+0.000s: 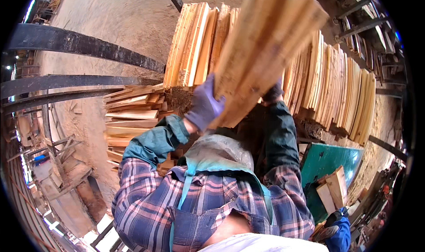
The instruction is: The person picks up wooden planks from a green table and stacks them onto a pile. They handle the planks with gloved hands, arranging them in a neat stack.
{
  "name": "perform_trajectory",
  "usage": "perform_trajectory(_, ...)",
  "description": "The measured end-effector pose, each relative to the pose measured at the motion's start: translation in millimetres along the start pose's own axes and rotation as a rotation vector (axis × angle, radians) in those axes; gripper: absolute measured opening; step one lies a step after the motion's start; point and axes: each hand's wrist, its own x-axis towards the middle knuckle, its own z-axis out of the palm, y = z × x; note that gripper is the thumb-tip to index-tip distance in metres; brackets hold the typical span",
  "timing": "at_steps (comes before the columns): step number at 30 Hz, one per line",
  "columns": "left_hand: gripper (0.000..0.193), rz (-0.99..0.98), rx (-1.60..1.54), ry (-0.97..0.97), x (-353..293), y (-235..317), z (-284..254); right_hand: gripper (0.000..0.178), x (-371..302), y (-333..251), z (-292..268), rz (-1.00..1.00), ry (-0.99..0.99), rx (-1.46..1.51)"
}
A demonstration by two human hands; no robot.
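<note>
A bundle of several wooden boards (261, 53), blurred by motion, is tilted up in front of me. My left hand (205, 102), in a purple glove, grips its left edge near the lower end. On the opposite edge, my right hand (273, 92) in a dark glove holds the same boards; its fingers are partly hidden behind the wood. Beyond the bundle, boards stand on edge in a long row, with one part (188, 44) to the left and another (338, 88) to the right. The held wood covers the middle of this row.
Left of me lies a pile of loose boards (133, 119). Dark metal bars (88, 43) reach in from the left over the sawdust-strewn floor (119, 17). A green panel (325, 163) with wood offcuts (332, 190) is at the right, near blue cloth (340, 234).
</note>
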Motion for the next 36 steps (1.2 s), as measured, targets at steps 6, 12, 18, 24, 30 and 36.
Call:
perform_trajectory(6,0.077,-0.654,0.177,-0.148,87,-137,40,0.052,55,176,0,-0.171,0.127,-1.32)
perform_trajectory(12,0.078,-0.844,0.065,0.066,39,-148,17,0.07,-13,150,35,0.253,-0.074,-1.042)
perform_trajectory(18,0.077,-0.248,0.0,0.063,7,-69,47,0.067,-51,52,36,0.419,-0.038,-0.465)
perform_trajectory(24,0.075,0.118,-0.174,-0.301,0,72,107,0.069,-136,-16,27,-0.05,0.112,-0.059)
perform_trajectory(30,0.053,0.657,-0.16,-0.609,-54,227,170,0.039,-264,-108,-23,-0.394,0.567,0.138)
perform_trajectory(36,0.067,0.837,-0.157,-1.208,-160,376,263,0.019,-444,-121,-132,-0.73,0.853,0.683)
